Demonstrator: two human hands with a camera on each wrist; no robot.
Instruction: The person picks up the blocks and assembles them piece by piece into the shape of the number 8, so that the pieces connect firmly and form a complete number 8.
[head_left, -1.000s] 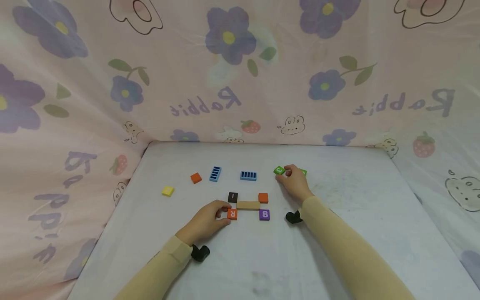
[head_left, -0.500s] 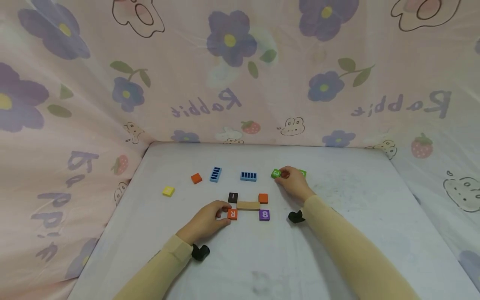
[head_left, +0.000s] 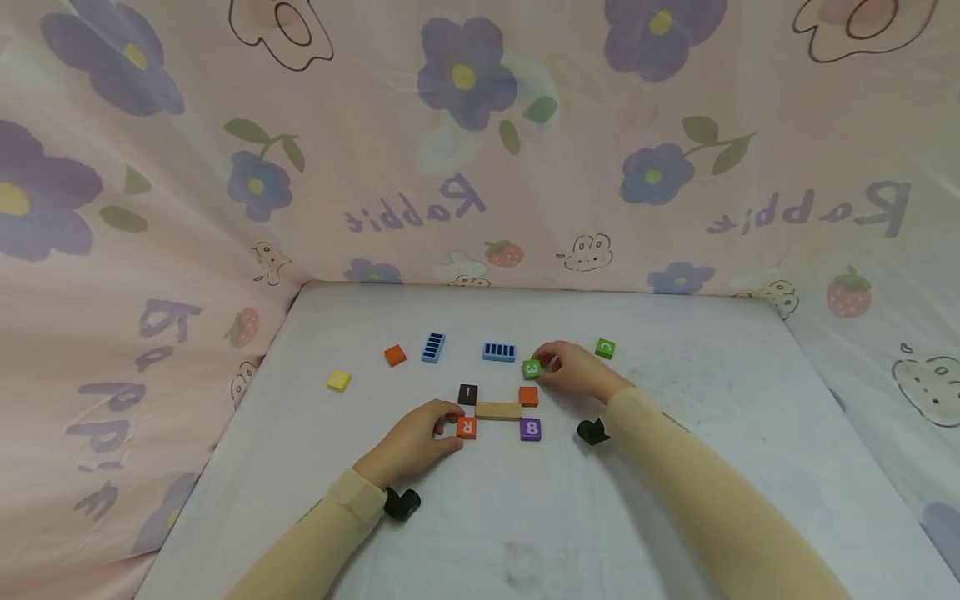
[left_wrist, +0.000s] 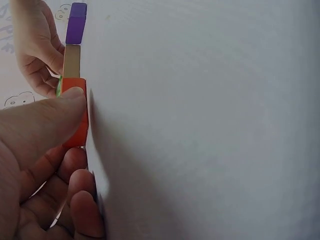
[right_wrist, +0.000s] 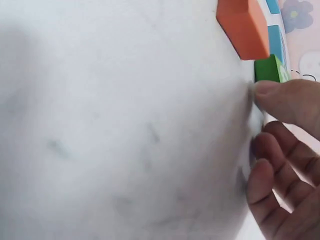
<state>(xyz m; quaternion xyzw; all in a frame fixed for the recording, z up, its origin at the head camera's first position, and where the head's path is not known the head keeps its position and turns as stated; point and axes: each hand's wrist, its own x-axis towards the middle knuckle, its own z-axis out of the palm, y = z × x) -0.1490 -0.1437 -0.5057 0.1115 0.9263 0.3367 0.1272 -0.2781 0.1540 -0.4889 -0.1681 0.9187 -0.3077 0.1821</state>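
Observation:
In the head view my left hand (head_left: pixel 407 445) holds an orange tile (head_left: pixel 467 427) marked R, thumb at its near edge and fingers at its left side. That tile sits at the lower left corner of a wooden strip (head_left: pixel 498 410). A black tile (head_left: pixel 468 394), a plain orange tile (head_left: pixel 528 396) and a purple tile (head_left: pixel 531 429) marked 8 stand at the strip's other corners. My right hand (head_left: pixel 581 369) pinches a green tile (head_left: pixel 532 369) marked 3 just beyond the plain orange one; in the right wrist view the thumb meets the green tile (right_wrist: pixel 267 69).
Behind lie two blue barred tiles, one upright (head_left: pixel 432 347) and one lengthwise (head_left: pixel 498 352). An orange tile (head_left: pixel 395 356) and a yellow tile (head_left: pixel 339 381) are at left, a green C tile (head_left: pixel 605 348) at right. A printed curtain (head_left: pixel 480 150) walls the white table (head_left: pixel 495 533).
My right hand has carried the green 3 tile leftward and nearer, from the back right to just behind the plain orange tile. The green C tile has come into full view. My left hand stays put.

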